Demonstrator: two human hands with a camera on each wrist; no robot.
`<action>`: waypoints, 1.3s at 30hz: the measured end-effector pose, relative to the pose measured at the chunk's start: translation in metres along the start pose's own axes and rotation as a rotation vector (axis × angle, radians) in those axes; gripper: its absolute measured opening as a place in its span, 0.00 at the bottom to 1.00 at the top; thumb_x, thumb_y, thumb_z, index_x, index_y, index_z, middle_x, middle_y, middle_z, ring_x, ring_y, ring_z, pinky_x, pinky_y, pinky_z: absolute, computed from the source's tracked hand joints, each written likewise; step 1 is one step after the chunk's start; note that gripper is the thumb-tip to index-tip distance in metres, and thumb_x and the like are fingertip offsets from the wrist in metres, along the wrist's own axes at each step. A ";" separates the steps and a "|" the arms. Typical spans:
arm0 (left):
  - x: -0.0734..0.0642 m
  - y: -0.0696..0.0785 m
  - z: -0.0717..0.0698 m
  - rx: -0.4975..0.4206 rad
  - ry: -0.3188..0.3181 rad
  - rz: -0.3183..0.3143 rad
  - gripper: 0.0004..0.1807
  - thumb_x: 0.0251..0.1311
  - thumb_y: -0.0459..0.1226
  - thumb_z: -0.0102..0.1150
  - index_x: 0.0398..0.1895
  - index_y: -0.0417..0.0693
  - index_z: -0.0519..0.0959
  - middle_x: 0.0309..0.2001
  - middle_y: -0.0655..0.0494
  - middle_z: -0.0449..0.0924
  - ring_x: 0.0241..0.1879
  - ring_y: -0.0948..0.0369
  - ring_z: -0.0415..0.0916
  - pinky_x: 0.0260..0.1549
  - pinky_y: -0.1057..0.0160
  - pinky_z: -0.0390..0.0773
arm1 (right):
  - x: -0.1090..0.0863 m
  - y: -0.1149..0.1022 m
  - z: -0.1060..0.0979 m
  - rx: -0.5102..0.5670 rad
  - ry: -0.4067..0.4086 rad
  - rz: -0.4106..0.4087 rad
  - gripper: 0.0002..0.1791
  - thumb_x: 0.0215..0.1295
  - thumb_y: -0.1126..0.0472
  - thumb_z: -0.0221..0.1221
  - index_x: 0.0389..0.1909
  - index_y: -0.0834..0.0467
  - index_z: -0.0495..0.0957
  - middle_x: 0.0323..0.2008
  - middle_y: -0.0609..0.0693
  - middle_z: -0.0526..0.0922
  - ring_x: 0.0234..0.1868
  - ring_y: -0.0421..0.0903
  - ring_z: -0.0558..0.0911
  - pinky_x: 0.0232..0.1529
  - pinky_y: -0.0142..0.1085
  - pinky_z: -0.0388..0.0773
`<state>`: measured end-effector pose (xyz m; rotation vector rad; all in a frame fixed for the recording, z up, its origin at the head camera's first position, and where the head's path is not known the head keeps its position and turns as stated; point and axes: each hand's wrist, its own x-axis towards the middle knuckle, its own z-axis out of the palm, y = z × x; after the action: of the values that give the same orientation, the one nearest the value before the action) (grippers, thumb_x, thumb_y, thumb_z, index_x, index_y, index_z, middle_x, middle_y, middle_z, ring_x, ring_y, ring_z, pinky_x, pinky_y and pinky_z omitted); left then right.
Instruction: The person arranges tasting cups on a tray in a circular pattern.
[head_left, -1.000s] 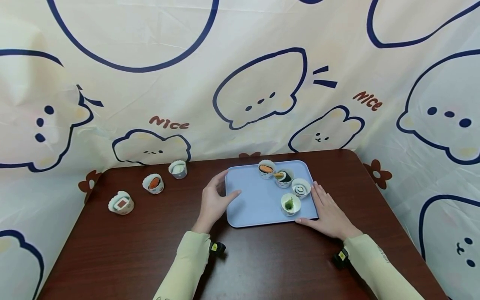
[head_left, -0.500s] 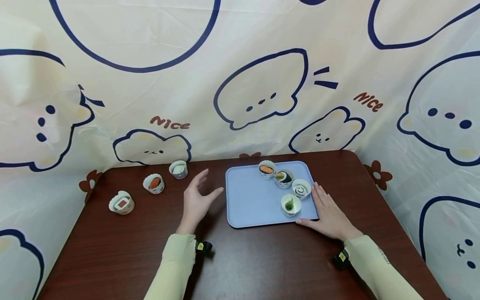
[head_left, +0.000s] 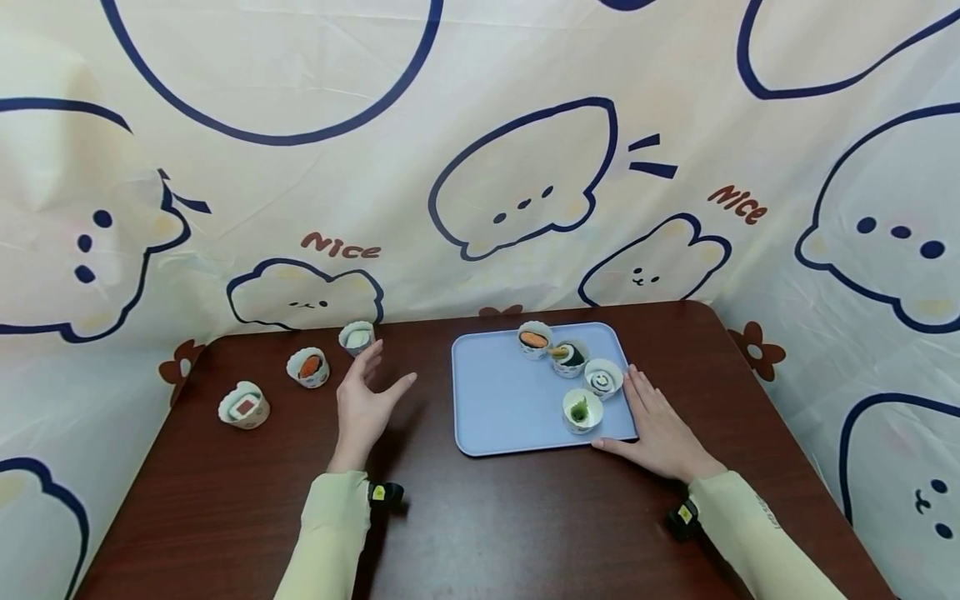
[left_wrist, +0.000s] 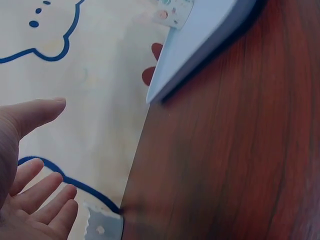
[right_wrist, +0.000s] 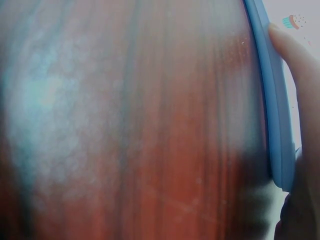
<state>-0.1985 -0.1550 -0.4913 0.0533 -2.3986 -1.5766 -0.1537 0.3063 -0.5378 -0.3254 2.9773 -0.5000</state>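
Observation:
My left hand is over the table with thumb and fingers spread and nothing between them. Its fingertips overlap the lower edge of a scalloped paper cup holding a pale piece of toy sushi; the cup's side also shows beside the fingers in the left wrist view. My right hand rests at the near right corner of a light blue tray, straight fingers along the right side and thumb at the front edge. In the right wrist view the thumb lies over the tray's rim.
Several cups stand on the tray's right half: orange-topped, dark roll, white swirl and green-topped. Left on the brown table are an orange-topped cup and one with a red square. A printed curtain hangs behind.
My left hand has moved left from the tray's left edge to the pale-topped cup, staying spread. The right hand, tray and cups have kept their places.

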 end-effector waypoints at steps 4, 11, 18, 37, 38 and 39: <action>0.001 -0.005 -0.008 -0.001 0.036 -0.023 0.41 0.55 0.40 0.78 0.72 0.46 0.71 0.69 0.47 0.71 0.66 0.49 0.69 0.66 0.48 0.68 | 0.000 0.000 0.000 -0.002 -0.001 0.002 0.70 0.55 0.18 0.54 0.82 0.60 0.37 0.81 0.57 0.35 0.80 0.56 0.40 0.75 0.57 0.45; 0.002 -0.012 -0.025 0.029 0.069 -0.079 0.42 0.56 0.42 0.78 0.73 0.46 0.69 0.69 0.46 0.71 0.67 0.49 0.68 0.66 0.48 0.68 | 0.000 0.000 0.000 -0.001 0.003 -0.004 0.70 0.55 0.18 0.54 0.81 0.62 0.38 0.81 0.58 0.36 0.80 0.57 0.41 0.75 0.57 0.45; 0.003 -0.018 -0.039 0.049 0.143 -0.088 0.42 0.56 0.40 0.77 0.73 0.45 0.69 0.70 0.47 0.70 0.68 0.50 0.67 0.67 0.52 0.66 | -0.001 -0.001 -0.001 -0.006 0.016 -0.006 0.70 0.55 0.18 0.55 0.81 0.63 0.39 0.81 0.59 0.37 0.80 0.57 0.41 0.75 0.57 0.45; 0.006 -0.037 -0.070 0.127 0.269 -0.170 0.48 0.57 0.46 0.76 0.79 0.49 0.62 0.75 0.48 0.63 0.71 0.46 0.62 0.67 0.47 0.65 | 0.001 0.000 0.000 -0.010 -0.009 0.005 0.70 0.55 0.18 0.54 0.81 0.62 0.37 0.81 0.58 0.35 0.80 0.57 0.40 0.75 0.57 0.44; 0.007 -0.038 -0.071 0.133 0.273 -0.172 0.49 0.57 0.45 0.76 0.79 0.48 0.61 0.75 0.47 0.63 0.71 0.44 0.63 0.67 0.46 0.65 | 0.001 0.001 0.000 -0.010 -0.010 0.005 0.70 0.55 0.18 0.54 0.81 0.62 0.37 0.81 0.58 0.35 0.80 0.57 0.40 0.75 0.57 0.44; 0.007 -0.039 -0.071 0.138 0.275 -0.173 0.49 0.56 0.45 0.76 0.79 0.47 0.61 0.74 0.47 0.63 0.70 0.43 0.63 0.66 0.45 0.65 | 0.001 0.001 0.000 -0.011 -0.011 0.006 0.70 0.55 0.18 0.54 0.81 0.62 0.37 0.81 0.58 0.35 0.80 0.57 0.40 0.75 0.57 0.44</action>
<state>-0.1927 -0.2357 -0.4984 0.4848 -2.3292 -1.3655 -0.1546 0.3066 -0.5379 -0.3191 2.9704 -0.4801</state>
